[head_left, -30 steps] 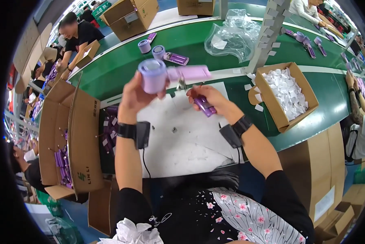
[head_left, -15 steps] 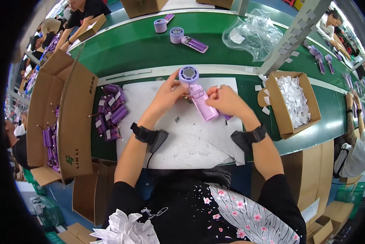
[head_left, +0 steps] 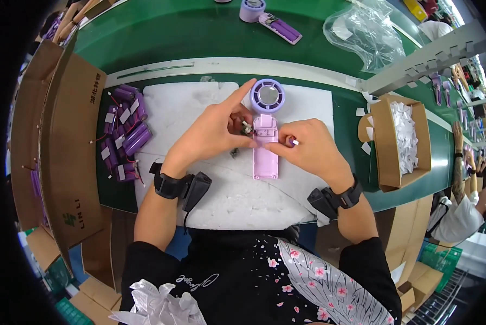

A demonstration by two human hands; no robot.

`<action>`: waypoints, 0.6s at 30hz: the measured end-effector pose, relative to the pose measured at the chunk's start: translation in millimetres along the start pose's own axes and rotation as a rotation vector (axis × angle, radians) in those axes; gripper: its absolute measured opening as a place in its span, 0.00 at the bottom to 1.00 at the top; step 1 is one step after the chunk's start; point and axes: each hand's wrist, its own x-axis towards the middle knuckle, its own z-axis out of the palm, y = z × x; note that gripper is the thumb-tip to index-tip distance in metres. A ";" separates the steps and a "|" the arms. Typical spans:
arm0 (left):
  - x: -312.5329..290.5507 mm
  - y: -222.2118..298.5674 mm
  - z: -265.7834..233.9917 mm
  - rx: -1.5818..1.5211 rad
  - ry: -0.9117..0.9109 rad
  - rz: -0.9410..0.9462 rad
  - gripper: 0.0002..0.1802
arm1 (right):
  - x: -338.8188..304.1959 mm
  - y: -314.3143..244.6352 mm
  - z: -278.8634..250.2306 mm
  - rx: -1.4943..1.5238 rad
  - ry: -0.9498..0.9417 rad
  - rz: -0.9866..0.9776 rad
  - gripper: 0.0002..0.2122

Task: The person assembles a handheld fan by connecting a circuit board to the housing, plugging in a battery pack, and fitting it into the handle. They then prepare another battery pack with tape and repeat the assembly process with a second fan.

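Observation:
A handheld fan (head_left: 265, 162) stands out over the white foam pad (head_left: 227, 203), with a round lilac head and an opened pink handle whose hollow faces up. My left hand (head_left: 213, 132) is closed at its left side: the thumb touches the handle's edge and the index finger reaches toward the head. Beside those fingertips shows a small metallic part (head_left: 247, 128), perhaps with wires, too small to make out. At the handle's right edge, my right hand (head_left: 310, 146) is closed around a purple battery (head_left: 290, 141) with a white tip; most of it is hidden by the fingers.
Purple batteries with wires (head_left: 137, 138) lie piled at left, beside a tall cardboard box (head_left: 72, 162). A cardboard box of white paper pieces (head_left: 383, 146) stands at right, near a metal post (head_left: 432, 57). Beyond the rail are another open fan (head_left: 281, 28) and a plastic bag (head_left: 365, 35).
The view has shifted lower and nearer. The fan has turned from slanted to nearly straight, and my left hand has slid from its neck to beside the handle. My right hand still holds the battery.

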 end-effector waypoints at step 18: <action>-1.4 -7.5 -1.7 -0.196 -0.100 -0.039 0.28 | -0.3 -8.5 15.7 0.008 0.183 -0.191 0.08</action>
